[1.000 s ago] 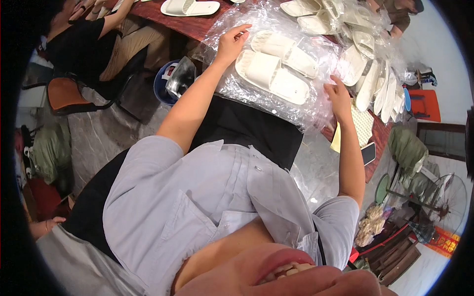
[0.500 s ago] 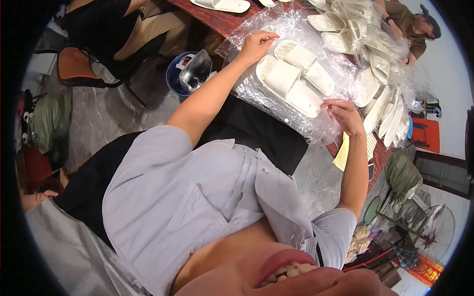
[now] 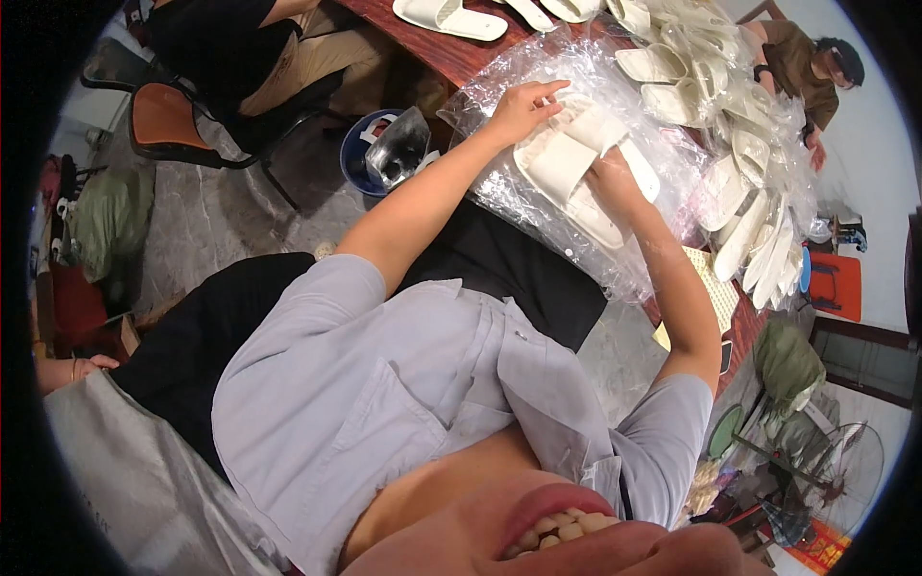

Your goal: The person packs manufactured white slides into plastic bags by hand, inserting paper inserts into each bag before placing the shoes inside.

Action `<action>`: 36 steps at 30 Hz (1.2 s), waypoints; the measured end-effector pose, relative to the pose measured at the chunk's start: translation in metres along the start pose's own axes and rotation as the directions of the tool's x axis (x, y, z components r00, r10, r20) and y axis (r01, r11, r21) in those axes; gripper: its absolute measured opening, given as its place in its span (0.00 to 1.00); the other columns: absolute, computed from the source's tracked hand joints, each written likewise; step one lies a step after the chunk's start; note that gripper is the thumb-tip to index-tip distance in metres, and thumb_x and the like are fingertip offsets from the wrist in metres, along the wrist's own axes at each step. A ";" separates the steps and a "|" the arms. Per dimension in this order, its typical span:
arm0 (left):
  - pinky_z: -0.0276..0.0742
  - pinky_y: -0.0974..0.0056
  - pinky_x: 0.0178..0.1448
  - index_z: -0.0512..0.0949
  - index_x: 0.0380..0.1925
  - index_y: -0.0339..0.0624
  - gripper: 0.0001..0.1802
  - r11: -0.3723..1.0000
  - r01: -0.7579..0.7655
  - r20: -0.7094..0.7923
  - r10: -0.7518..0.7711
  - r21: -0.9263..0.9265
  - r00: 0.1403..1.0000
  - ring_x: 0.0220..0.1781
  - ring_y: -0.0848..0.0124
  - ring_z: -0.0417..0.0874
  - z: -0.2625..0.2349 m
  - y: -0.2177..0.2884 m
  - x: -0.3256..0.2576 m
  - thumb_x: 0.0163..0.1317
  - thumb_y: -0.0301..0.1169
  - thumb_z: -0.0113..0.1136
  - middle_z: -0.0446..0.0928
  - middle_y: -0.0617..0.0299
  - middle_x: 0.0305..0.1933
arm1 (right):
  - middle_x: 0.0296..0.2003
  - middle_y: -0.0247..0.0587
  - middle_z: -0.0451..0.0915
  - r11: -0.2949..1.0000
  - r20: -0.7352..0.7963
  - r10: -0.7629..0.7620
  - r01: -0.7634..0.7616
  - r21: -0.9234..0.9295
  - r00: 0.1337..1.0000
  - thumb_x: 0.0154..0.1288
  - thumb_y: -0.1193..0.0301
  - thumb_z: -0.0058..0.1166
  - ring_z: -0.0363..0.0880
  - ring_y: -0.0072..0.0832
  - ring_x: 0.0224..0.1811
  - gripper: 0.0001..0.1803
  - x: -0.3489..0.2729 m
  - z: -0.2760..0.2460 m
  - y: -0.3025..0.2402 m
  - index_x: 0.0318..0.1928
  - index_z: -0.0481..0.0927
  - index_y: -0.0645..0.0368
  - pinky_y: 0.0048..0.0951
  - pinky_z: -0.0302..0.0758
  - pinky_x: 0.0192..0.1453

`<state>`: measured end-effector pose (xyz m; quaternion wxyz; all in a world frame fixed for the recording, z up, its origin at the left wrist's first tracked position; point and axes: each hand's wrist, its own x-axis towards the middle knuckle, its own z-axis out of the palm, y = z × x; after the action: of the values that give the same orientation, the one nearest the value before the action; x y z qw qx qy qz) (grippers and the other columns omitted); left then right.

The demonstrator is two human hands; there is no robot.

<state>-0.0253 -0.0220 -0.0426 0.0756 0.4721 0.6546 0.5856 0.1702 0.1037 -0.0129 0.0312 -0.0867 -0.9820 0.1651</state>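
Note:
A pair of cream open-toe slippers (image 3: 554,161) lies side by side on a pile of clear plastic bags (image 3: 495,173) at the table's near edge. My left hand (image 3: 524,113) reaches over the far-left end of the pair, thumb and forefinger apart and touching or nearly touching the farther slipper. My right hand (image 3: 617,182) is over the middle of the pair, by the straps. Its fingertips are hidden among the slippers, so their grip does not show.
Bagged cream slippers (image 3: 672,77) are heaped at the back right; loose ones (image 3: 451,17) lie along the far edge of the red-brown table (image 3: 413,29). A blue bin (image 3: 355,158) stands left of it. Two people sit nearby, one on an orange-backed chair (image 3: 171,117).
My right hand has moved left and away from me, from the slippers' near-right end to their straps. My left hand has shifted right, onto the slippers' end. The whole view has shifted slightly.

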 end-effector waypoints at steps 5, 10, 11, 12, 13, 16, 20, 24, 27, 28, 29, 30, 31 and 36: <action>0.73 0.70 0.36 0.82 0.52 0.52 0.20 0.999 0.029 -0.135 -0.033 -0.031 0.990 0.28 0.74 0.75 -0.002 -0.012 -0.001 0.58 0.26 0.65 0.81 0.59 0.38 | 0.34 0.55 0.82 0.963 -0.009 0.258 -0.256 0.088 0.966 0.59 0.76 0.53 0.78 0.51 0.47 0.09 -0.029 -0.024 0.006 0.38 0.84 0.62 0.43 0.72 0.57; 0.77 0.63 0.43 0.82 0.49 0.49 0.19 0.954 -0.143 -0.113 0.178 0.264 0.977 0.36 0.64 0.79 -0.018 -0.005 0.009 0.56 0.22 0.64 0.79 0.56 0.37 | 0.34 0.56 0.82 0.993 -0.281 0.029 -0.059 -0.099 0.959 0.55 0.78 0.53 0.80 0.51 0.43 0.09 -0.071 -0.015 0.047 0.36 0.84 0.62 0.45 0.73 0.54; 0.77 0.59 0.46 0.81 0.49 0.48 0.20 0.843 -0.263 0.020 0.288 0.470 0.958 0.40 0.58 0.80 -0.023 -0.006 0.010 0.55 0.22 0.63 0.78 0.53 0.37 | 0.34 0.56 0.82 0.992 -0.268 0.030 -0.061 -0.110 0.963 0.54 0.78 0.53 0.80 0.51 0.43 0.09 -0.076 -0.013 0.048 0.36 0.84 0.62 0.45 0.73 0.54; 0.74 0.53 0.54 0.78 0.54 0.50 0.22 0.747 -0.215 0.102 0.195 0.630 0.975 0.49 0.51 0.76 -0.021 0.013 0.008 0.57 0.26 0.63 0.76 0.52 0.42 | 0.34 0.56 0.82 0.989 -0.263 0.045 -0.080 -0.124 0.964 0.54 0.78 0.53 0.80 0.51 0.43 0.09 -0.084 -0.014 0.055 0.36 0.84 0.62 0.44 0.73 0.54; 0.74 0.53 0.54 0.78 0.54 0.50 0.22 0.752 -0.222 0.107 0.200 0.620 0.974 0.49 0.51 0.76 -0.021 0.045 0.012 0.57 0.26 0.63 0.76 0.52 0.42 | 0.34 0.56 0.82 0.986 -0.257 0.052 -0.091 -0.139 0.965 0.54 0.79 0.53 0.80 0.51 0.43 0.10 -0.091 -0.016 0.060 0.36 0.84 0.62 0.44 0.73 0.53; 0.74 0.54 0.56 0.77 0.56 0.57 0.23 0.599 -0.348 0.315 0.165 0.721 0.935 0.56 0.51 0.73 -0.014 0.119 0.017 0.58 0.34 0.64 0.76 0.49 0.49 | 0.34 0.57 0.82 0.980 -0.237 0.041 -0.085 -0.179 0.971 0.53 0.79 0.53 0.79 0.51 0.43 0.10 -0.096 -0.019 0.065 0.36 0.84 0.63 0.44 0.73 0.53; 0.67 0.43 0.61 0.69 0.64 0.66 0.30 0.674 -0.497 0.486 0.227 0.547 0.844 0.62 0.47 0.68 0.032 0.145 0.008 0.61 0.52 0.57 0.70 0.44 0.58 | 0.34 0.57 0.82 0.974 -0.211 -0.001 -0.047 -0.223 0.977 0.52 0.79 0.54 0.79 0.52 0.42 0.10 -0.088 -0.019 0.064 0.36 0.84 0.63 0.44 0.74 0.52; 0.57 0.31 0.63 0.60 0.70 0.71 0.41 0.699 -0.386 0.556 -0.020 0.602 0.831 0.69 0.38 0.58 0.058 0.093 -0.009 0.57 0.65 0.54 0.65 0.40 0.63 | 0.34 0.57 0.82 0.960 -0.200 -0.008 -0.049 -0.277 0.980 0.51 0.79 0.54 0.79 0.52 0.42 0.11 -0.091 -0.027 0.069 0.35 0.84 0.63 0.44 0.74 0.52; 0.53 0.31 0.65 0.61 0.69 0.70 0.44 0.671 -0.377 0.564 -0.074 0.638 0.822 0.70 0.34 0.55 0.062 0.047 -0.033 0.53 0.67 0.57 0.61 0.38 0.66 | 0.34 0.57 0.82 0.929 -0.176 0.187 -0.232 -0.287 0.966 0.49 0.79 0.53 0.79 0.54 0.41 0.09 -0.107 -0.045 0.059 0.31 0.84 0.64 0.45 0.73 0.51; 0.52 0.31 0.65 0.62 0.69 0.71 0.44 0.671 -0.413 0.535 0.028 0.616 0.845 0.70 0.35 0.55 0.063 0.042 -0.036 0.52 0.67 0.57 0.60 0.38 0.67 | 0.34 0.58 0.82 0.946 -0.247 0.153 -0.214 -0.243 0.957 0.50 0.80 0.52 0.78 0.54 0.40 0.09 -0.118 -0.051 0.059 0.32 0.84 0.64 0.46 0.73 0.50; 0.51 0.31 0.66 0.62 0.69 0.71 0.44 0.667 -0.447 0.497 0.130 0.596 0.858 0.71 0.35 0.54 0.063 0.036 -0.038 0.52 0.67 0.57 0.60 0.39 0.67 | 0.33 0.58 0.81 0.961 -0.317 0.120 -0.190 -0.201 0.941 0.50 0.80 0.52 0.78 0.54 0.40 0.09 -0.128 -0.058 0.060 0.32 0.84 0.65 0.46 0.73 0.49; 0.51 0.31 0.66 0.62 0.69 0.71 0.44 0.674 -0.439 0.498 0.120 0.594 0.859 0.71 0.35 0.54 0.063 0.034 -0.037 0.52 0.67 0.57 0.60 0.39 0.67 | 0.34 0.58 0.81 0.945 -0.313 0.189 -0.258 -0.198 0.931 0.50 0.79 0.52 0.77 0.53 0.41 0.09 -0.136 -0.071 0.055 0.31 0.84 0.65 0.45 0.72 0.51; 0.50 0.31 0.66 0.62 0.69 0.70 0.44 0.670 -0.450 0.496 0.138 0.591 0.857 0.71 0.36 0.54 0.064 0.034 -0.034 0.51 0.67 0.57 0.60 0.39 0.67 | 0.34 0.58 0.81 0.923 -0.309 0.258 -0.328 -0.201 0.916 0.50 0.78 0.53 0.76 0.53 0.43 0.08 -0.147 -0.083 0.051 0.31 0.84 0.66 0.45 0.71 0.53; 0.49 0.31 0.67 0.64 0.68 0.69 0.46 0.663 -0.444 0.486 0.136 0.603 0.864 0.71 0.37 0.53 0.063 0.036 -0.034 0.49 0.69 0.58 0.60 0.39 0.67 | 0.37 0.65 0.80 0.775 -0.507 0.556 -0.632 0.029 0.659 0.56 0.80 0.49 0.80 0.49 0.41 0.12 -0.193 -0.142 0.045 0.38 0.82 0.71 0.39 0.73 0.48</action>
<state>0.0532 -0.0069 -0.0465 -0.0726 0.6743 0.7099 0.1899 0.3805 0.1562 0.1000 0.2153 -0.4440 -0.8674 0.0646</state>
